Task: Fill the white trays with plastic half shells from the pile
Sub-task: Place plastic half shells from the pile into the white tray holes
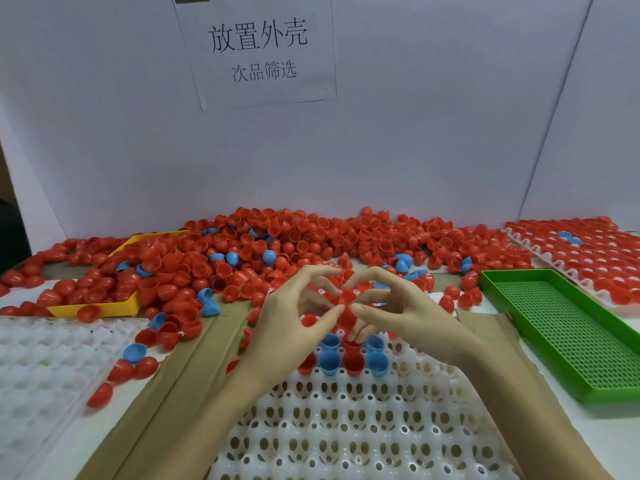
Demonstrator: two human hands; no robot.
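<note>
- Fingers of the left hand (pixel 294 320) are seen half curled, thumb and forefinger brought together on a red half shell (pixel 346 315) held above the white tray (pixel 346 427).
- The same red half shell is pinched from the other side by the thumb and forefinger of the right hand (pixel 401 313), while its remaining fingers are spread and lifted.
- The held shell is found between both sets of fingertips, just above the tray's far rows, where blue shells (pixel 329 362) and a red seated shell (pixel 353 363) are already set in cups.
- The shell is seen as glossy red, rounded and thin-walled; whether one piece or two nested pieces are gripped cannot be told.
- The pile (pixel 277 251) of mostly red shells, with a few blue, is spread across the table behind the hands, partly over a yellow tray (pixel 100 308).
- A green perforated tray (pixel 568 327) is set to the right, a filled tray (pixel 581 251) beyond it, and another white tray (pixel 41 362) to the left.
</note>
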